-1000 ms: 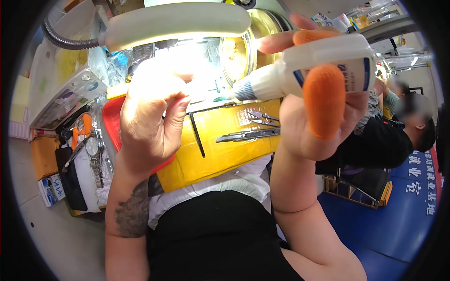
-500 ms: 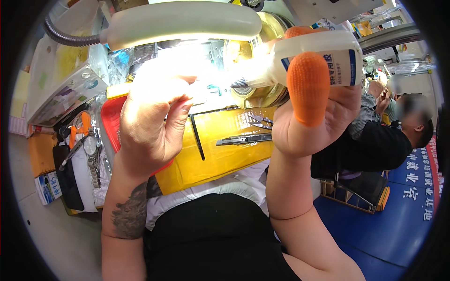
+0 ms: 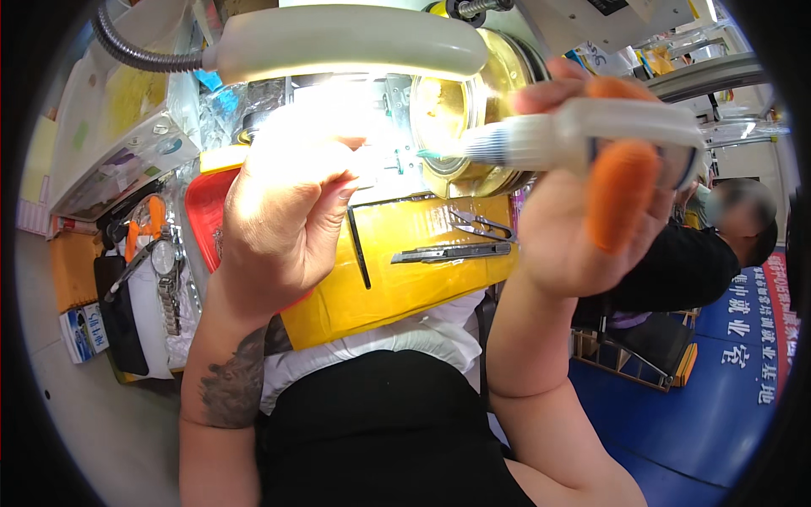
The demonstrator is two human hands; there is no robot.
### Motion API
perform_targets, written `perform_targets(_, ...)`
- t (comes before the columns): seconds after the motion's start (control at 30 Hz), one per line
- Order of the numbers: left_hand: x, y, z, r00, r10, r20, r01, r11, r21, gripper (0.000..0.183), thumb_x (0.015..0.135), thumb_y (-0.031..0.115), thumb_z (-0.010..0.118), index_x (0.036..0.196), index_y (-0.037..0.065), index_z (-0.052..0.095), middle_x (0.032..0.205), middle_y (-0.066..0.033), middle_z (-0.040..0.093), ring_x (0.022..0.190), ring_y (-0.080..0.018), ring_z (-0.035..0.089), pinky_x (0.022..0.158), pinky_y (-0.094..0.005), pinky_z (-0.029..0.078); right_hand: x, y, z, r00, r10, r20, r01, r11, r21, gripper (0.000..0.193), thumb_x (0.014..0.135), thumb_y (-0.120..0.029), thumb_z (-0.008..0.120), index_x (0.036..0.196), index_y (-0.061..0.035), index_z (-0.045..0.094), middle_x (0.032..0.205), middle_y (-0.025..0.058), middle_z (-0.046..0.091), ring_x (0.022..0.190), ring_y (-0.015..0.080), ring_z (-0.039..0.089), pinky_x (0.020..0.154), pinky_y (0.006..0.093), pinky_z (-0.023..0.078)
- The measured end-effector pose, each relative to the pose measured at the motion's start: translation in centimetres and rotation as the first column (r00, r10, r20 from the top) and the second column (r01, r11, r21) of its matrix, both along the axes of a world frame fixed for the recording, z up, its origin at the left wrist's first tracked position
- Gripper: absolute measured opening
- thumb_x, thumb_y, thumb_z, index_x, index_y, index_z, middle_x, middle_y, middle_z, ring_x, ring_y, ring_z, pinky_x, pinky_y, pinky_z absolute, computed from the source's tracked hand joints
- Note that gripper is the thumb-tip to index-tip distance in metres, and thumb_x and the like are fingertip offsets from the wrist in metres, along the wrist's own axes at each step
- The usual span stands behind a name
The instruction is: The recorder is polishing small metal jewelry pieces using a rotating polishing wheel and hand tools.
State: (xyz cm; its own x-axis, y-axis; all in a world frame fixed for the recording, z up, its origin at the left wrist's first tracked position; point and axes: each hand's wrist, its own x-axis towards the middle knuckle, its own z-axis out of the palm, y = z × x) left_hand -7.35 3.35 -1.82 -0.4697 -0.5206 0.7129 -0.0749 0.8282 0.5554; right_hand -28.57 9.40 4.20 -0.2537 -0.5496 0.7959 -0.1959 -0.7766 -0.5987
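My right hand (image 3: 562, 241), with orange rubber finger cots (image 3: 625, 198) on it, grips a white plastic glue bottle (image 3: 583, 131) tilted sideways. Its ribbed collar and thin nozzle point left toward my left hand (image 3: 283, 220). That hand's thumb and forefinger are pinched together under the bright lamp. Glare washes out its upper part, and whatever sits in the pinch cannot be made out. Below the hands lies a yellow taped board (image 3: 405, 300). On it are a craft knife (image 3: 452, 253), small thread snips (image 3: 481, 224) and a thin black stick (image 3: 358, 249).
A tube lamp (image 3: 346, 44) crosses above my hands, near a yellowish glass jar (image 3: 456, 182). Left of my left hand is a red tray (image 3: 203, 211). Farther left lie a wristwatch (image 3: 167, 279) and a black phone (image 3: 118, 313). Another person (image 3: 684, 262) sits at the right.
My right hand and the glue bottle have shifted right and slightly down, and the nozzle sits farther from the left fingers. The left hand keeps its pinch, nearly in place.
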Motion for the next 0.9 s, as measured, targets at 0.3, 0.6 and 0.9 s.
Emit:
perform_targets(0.3,-0.1,-0.2,-0.4,0.999,-0.003,-0.034,0.002,1.0,-0.017,0.016,0.093,-0.011,0.062,0.104,0.0,0.056,0.114,-0.0217,0.067,0.105,-0.0279,0.069,0.091,-0.0366,0.055,1.7,-1.1,-0.2,0.991,-0.103,-0.087,0.099,0.994,-0.053,0.037,0.091,-0.015,0.066,0.113,0.0144,0.061,0.112,0.0308,0.067,0.101,0.0336,0.068,0.089,0.0392,0.057)
perform_targets(0.6,0.2,-0.2,-0.2,1.0,0.016,-0.002,-0.016,0.999,-0.031,0.017,0.093,-0.011,0.062,0.105,0.0,0.056,0.112,-0.0207,0.067,0.106,-0.0278,0.069,0.091,-0.0365,0.055,2.2,-1.0,0.0,0.979,-0.153,-0.133,0.149,0.988,-0.037,0.033,0.092,-0.011,0.066,0.113,0.0139,0.061,0.114,0.0302,0.067,0.101,0.0331,0.069,0.092,0.0414,0.057)
perform_targets(0.9,0.0,0.0,0.0,1.0,0.024,0.003,-0.024,0.999,-0.036,0.017,0.092,-0.011,0.063,0.104,0.0,0.056,0.112,-0.0201,0.066,0.104,-0.028,0.069,0.09,-0.0368,0.055,2.2,-1.0,0.0,0.977,-0.168,-0.131,0.164,0.986,-0.04,0.033,0.092,-0.013,0.067,0.112,0.0128,0.062,0.112,0.0272,0.068,0.101,0.0324,0.069,0.093,0.042,0.057)
